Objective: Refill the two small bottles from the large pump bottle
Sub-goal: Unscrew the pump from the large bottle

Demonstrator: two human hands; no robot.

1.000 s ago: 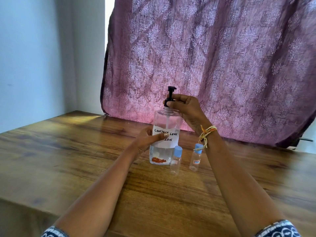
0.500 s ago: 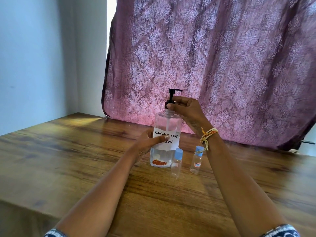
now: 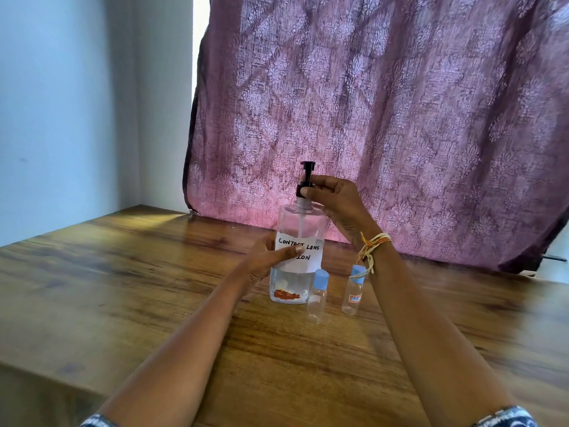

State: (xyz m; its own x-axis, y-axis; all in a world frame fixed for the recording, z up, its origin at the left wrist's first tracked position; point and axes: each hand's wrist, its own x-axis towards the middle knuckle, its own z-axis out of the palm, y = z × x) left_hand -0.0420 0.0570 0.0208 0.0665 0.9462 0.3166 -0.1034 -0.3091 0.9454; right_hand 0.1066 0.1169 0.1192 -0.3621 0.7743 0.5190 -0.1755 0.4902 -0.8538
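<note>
A large clear pump bottle (image 3: 300, 224) with a white handwritten label stands upright on the wooden table (image 3: 123, 272). Its black pump (image 3: 306, 177) rises from the neck. My left hand (image 3: 268, 257) grips the bottle's body at the label, thumb across the front. My right hand (image 3: 332, 201) pinches the black pump collar at the neck. Two small clear bottles with blue caps stand just in front and to the right: one (image 3: 317, 295) next to the big bottle's base, the other (image 3: 354, 291) partly behind my right wrist.
A purple patterned curtain (image 3: 385, 118) hangs behind the table's far edge. A pale blue wall (image 3: 61, 103) is at the left. The table's front-left edge drops off near the lower left corner.
The pump head has turned: its spout pointed sideways half a second ago and now faces along the line of sight. Both hands stay on the bottle. The view shifted slightly.
</note>
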